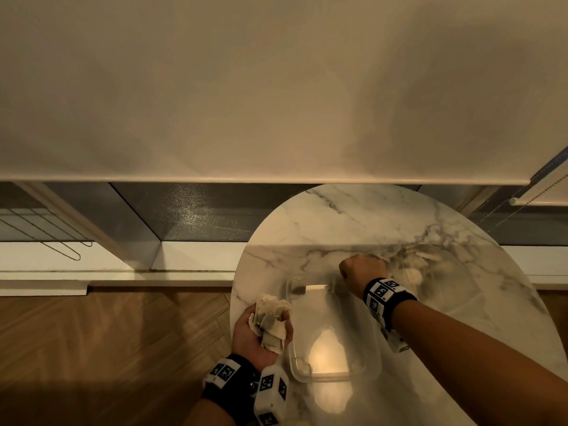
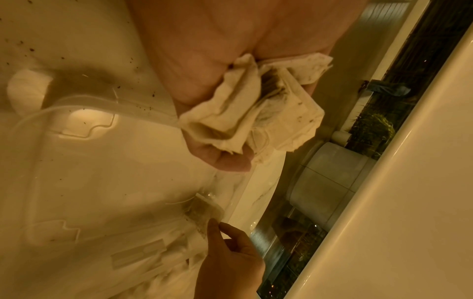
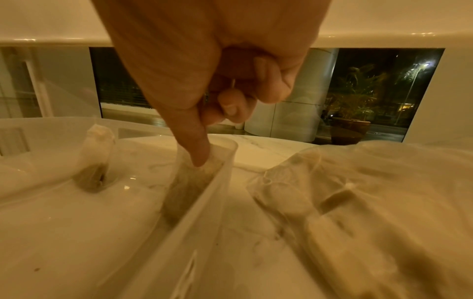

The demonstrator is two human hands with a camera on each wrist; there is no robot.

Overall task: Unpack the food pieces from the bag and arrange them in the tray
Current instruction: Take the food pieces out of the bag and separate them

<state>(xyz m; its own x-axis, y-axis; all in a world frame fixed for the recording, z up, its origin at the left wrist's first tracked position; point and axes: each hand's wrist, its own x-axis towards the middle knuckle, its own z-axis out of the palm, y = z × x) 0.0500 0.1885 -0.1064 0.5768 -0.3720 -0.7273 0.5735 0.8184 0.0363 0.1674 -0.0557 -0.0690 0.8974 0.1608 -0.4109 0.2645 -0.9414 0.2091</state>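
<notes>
Left hand [image 1: 256, 335]: palm up beside the tray's [image 1: 373, 358] left wall, cupped round a wad of crumpled tea bags [image 1: 272, 321]. One tea bag [image 1: 298, 289] stood in the far-left corner. Right hand [image 1: 362, 269]: curled, one fingertip [image 3: 200, 157] pressed another tea bag [image 3: 189, 188] against the far-right wall. Clear bag [image 3: 371, 202] on the table [image 1: 353, 216], just right.

Worktop [image 1: 353, 216]: white marble, grey veins. Tray [image 1: 373, 358]: clear plastic. Tea bags [image 1: 272, 322]: cream paper, dark brown stains. Wrist bands [image 1: 388, 298]: black, white checker tags.
</notes>
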